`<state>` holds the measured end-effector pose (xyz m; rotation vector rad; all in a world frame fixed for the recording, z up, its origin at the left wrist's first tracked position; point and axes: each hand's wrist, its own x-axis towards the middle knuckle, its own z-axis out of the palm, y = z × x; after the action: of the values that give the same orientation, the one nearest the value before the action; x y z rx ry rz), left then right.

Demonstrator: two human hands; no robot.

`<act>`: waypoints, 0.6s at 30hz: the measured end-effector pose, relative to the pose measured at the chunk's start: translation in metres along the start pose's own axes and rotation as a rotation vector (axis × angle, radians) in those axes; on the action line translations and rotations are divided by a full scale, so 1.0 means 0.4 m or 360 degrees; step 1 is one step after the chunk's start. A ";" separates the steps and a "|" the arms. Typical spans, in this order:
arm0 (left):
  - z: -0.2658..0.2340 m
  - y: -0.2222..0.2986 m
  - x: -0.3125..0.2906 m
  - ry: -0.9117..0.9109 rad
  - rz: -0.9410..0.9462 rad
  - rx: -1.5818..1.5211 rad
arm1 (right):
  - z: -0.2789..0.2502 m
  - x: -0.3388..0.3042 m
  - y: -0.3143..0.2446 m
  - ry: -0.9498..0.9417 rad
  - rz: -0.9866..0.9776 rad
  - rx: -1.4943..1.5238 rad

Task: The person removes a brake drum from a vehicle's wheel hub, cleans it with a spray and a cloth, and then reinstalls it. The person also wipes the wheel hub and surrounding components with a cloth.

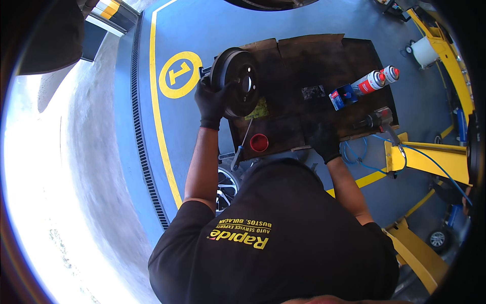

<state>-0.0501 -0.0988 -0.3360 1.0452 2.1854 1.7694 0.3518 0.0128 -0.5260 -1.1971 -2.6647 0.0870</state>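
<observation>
My left hand [210,104], in a black glove, grips the near-left rim of a dark brake drum [221,71] and holds it tilted up on edge. My right hand [324,142], gloved in black too, is low over the dark, stained cardboard [298,61]; its fingers blend into that surface. Close to the drum lies a yellow-green pad [260,109]. Between my hands are a round red tin or cap [259,143] and a screwdriver [238,156] with a blue-grey handle. A small dark packet [314,91] rests farther back on the cardboard.
On the right side are a blue box [344,97], two red-capped spray cans [368,83] and an impact wrench [377,119] with a blue air hose [430,163]. Yellow lift arms [430,161] stand beyond. An alloy wheel [226,188] shows beside my left arm.
</observation>
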 end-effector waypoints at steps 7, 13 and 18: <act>-0.074 -0.297 -0.044 0.0415 -0.0806 -0.0787 | 0.065 -0.022 0.058 0.0075 -0.0522 -0.0511; -0.094 -0.419 -0.107 0.0380 -0.0829 -0.0902 | -0.111 0.036 -0.031 0.0098 -0.0878 -0.0649; -0.138 -0.460 -0.111 0.0150 -0.0962 -0.0654 | -0.076 0.065 -0.004 -0.0281 -0.0729 -0.0433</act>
<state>-0.1226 -0.1815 -0.4997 0.1832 1.7884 1.8536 0.3406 0.0302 -0.4916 -0.6320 -3.1112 -0.2623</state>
